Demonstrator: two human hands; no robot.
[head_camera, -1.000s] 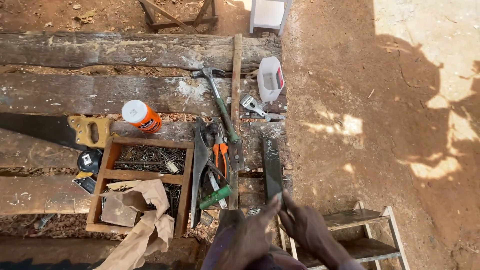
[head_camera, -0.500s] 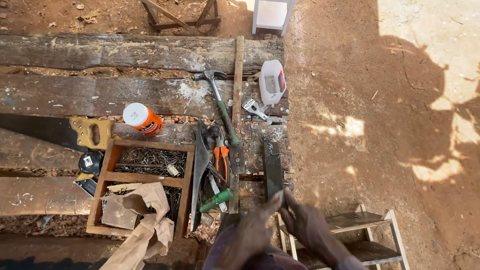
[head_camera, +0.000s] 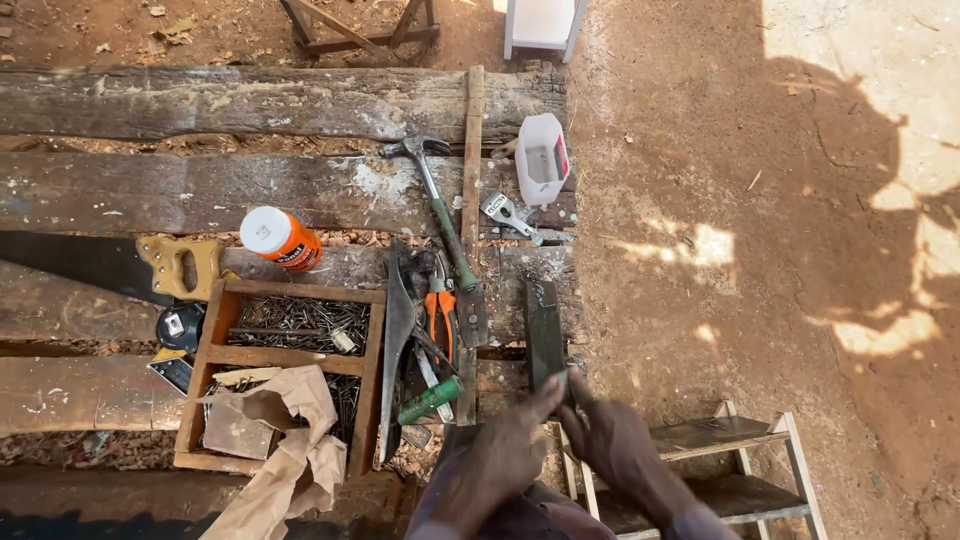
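A dark flat metal bar (head_camera: 545, 330) lies lengthwise on the weathered planks (head_camera: 150, 190), right of a heap of hand tools. My left hand (head_camera: 490, 460) and my right hand (head_camera: 620, 445) come in from the bottom edge. Their fingertips meet and pinch the bar's near end. Just left of my left hand lie a green-handled screwdriver (head_camera: 430, 400), orange-handled pliers (head_camera: 440, 315) and a long curved blade (head_camera: 398, 340). A green-handled claw hammer (head_camera: 440, 210) lies farther up.
A wooden tray of nails (head_camera: 285, 325) holds crumpled brown paper (head_camera: 280, 450) at the left. Near it are an orange bottle with a white cap (head_camera: 280, 238), a yellow-handled handsaw (head_camera: 180, 265) and a tape measure (head_camera: 180, 325). A white plastic container (head_camera: 542, 160) stands above. A small wooden frame (head_camera: 720, 465) sits on the red dirt by my right hand.
The spread fingers of both hands have drawn together and moved slightly forward onto the near end of the dark bar. The bar and the other tools have not shifted.
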